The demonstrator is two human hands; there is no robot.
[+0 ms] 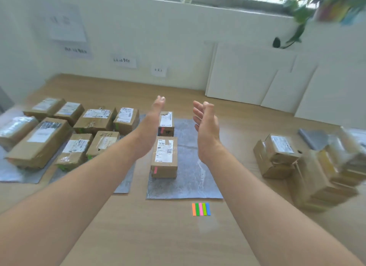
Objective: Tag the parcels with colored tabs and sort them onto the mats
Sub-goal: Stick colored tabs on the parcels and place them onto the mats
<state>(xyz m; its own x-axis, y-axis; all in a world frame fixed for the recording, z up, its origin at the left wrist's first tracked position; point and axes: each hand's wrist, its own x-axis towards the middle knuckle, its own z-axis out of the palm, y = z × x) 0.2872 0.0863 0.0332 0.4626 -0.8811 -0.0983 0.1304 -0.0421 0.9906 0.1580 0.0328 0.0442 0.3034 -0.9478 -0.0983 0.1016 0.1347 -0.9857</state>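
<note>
You are well into the sort, though not through it. On the grey, marble-patterned flat mat in the middle stand two small brown cardboard parcels in a line, the near parcel and the far parcel. Each has a white printed label on top and a pink tab on its front face. To the left, a cluster of brown cardboard boxes of mixed sizes, taped and creased, covers the further grey mats. Some show green tabs low on their sides; for the rest I cannot tell. On the right, off any mat, lies a heap of cardboard parcels, partly blurred, with no tabs that I can see; these look like what is left. The strip of paper tabs, orange, green, pink, green and blue, lies on the smooth pale wooden table just in front of the middle mat. Your left hand and right hand hang above that mat, palms facing each other, fingers straight and loose, holding nothing.
</note>
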